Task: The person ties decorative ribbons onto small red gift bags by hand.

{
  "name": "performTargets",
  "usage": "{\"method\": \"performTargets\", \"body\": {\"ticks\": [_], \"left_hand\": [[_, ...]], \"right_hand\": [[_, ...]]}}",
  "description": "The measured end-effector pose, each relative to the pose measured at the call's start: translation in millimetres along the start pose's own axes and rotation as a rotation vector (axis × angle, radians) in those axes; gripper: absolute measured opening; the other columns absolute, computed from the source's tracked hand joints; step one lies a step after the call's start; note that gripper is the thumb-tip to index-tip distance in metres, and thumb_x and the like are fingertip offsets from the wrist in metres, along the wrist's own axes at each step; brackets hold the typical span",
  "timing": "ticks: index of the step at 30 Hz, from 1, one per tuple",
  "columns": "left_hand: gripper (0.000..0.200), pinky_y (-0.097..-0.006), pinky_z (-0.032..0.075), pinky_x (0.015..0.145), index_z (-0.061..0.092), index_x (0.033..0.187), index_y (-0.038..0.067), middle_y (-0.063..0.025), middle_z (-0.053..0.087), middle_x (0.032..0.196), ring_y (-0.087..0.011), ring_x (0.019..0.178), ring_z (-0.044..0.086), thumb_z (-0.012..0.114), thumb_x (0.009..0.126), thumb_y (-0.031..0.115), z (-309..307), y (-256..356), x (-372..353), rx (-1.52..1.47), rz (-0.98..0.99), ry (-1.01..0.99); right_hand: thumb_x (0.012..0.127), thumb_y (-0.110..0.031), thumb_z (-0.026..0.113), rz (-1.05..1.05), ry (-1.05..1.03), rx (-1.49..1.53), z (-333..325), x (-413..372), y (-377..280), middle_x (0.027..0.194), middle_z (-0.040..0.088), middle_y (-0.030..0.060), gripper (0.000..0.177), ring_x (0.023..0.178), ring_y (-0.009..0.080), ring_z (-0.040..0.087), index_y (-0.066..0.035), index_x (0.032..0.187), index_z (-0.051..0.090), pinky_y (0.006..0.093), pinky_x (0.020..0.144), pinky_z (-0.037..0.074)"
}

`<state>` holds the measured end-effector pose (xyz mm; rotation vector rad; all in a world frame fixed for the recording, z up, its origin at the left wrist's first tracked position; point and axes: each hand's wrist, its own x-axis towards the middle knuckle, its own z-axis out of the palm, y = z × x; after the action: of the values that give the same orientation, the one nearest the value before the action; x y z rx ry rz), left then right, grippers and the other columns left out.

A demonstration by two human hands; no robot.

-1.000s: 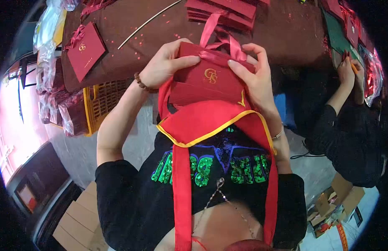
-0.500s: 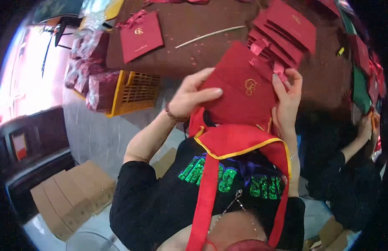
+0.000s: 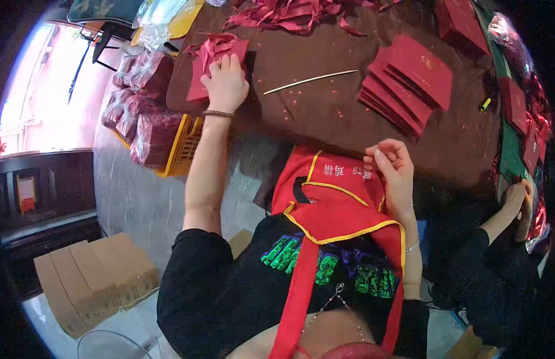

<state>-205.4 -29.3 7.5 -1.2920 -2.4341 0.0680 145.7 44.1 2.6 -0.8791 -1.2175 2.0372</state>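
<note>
At the table's left end my left hand [image 3: 226, 84] rests over a flat red gift bag [image 3: 199, 87] with its ribbon handles [image 3: 216, 46] at the top. The thumb and fingers are on the bag's face, hiding most of it. My right hand [image 3: 396, 173] hovers in front of the table edge, above the red apron [image 3: 343, 170]. Its fingers are loosely curled, and I see nothing in them. Nearest to it on the table is a fanned stack of red gift bags [image 3: 409, 78] with gold print.
A thin stick [image 3: 310, 81] lies on the brown table [image 3: 313, 119], with loose ribbons [image 3: 295, 13] behind it. Left of the table, a yellow crate [image 3: 184, 146] holds plastic-wrapped bundles [image 3: 148, 128]. Cardboard boxes [image 3: 98, 278] stand on the floor. Another person's hand [image 3: 514, 197] is at right.
The red gift bag that both hands held in front of me is now at the table's left end under my left hand. My right hand has let go and moved lower.
</note>
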Motion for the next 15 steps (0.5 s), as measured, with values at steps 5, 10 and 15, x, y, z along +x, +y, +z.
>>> {"method": "performTargets", "body": {"ticks": [5,10,15], "left_hand": [[0.036,-0.058,0.041,0.079,0.046,0.115,0.007,-0.0103,0.054,0.113,-0.0331,0.106,0.05,0.05,0.086,0.029,1.2,6.4,19.8,0.156,-0.214,-0.101],[0.05,-0.0596,0.038,0.085,0.049,0.119,0.01,-0.0117,0.052,0.12,-0.0338,0.114,0.046,0.046,0.087,0.049,11.2,14.4,24.8,0.151,-0.248,-0.228],[0.053,-0.0641,0.037,0.082,0.044,0.128,0.019,-0.0057,0.04,0.136,-0.0347,0.118,0.042,0.046,0.086,0.051,34.4,9.8,12.0,0.268,-0.276,-0.054]], "right_hand": [[0.089,-0.006,0.054,-0.021,0.08,-0.062,-25.7,-1.2,-10.7,0.091,0.061,0.0079,0.013,0.081,0.0134,0.06,-0.005,0.101,0.051,0.0256,0.072,0.049],[0.089,-0.007,0.054,-0.118,0.175,-0.103,-46.2,4.7,-27.5,0.091,0.061,0.0086,0.014,0.081,0.0143,0.06,-0.004,0.102,0.051,0.0265,0.072,0.05],[0.087,-0.008,0.057,-0.327,0.447,-0.049,-82.2,23.1,-52.9,0.093,0.061,0.0072,0.017,0.083,0.0144,0.059,-0.005,0.103,0.051,0.0245,0.069,0.047]]}}
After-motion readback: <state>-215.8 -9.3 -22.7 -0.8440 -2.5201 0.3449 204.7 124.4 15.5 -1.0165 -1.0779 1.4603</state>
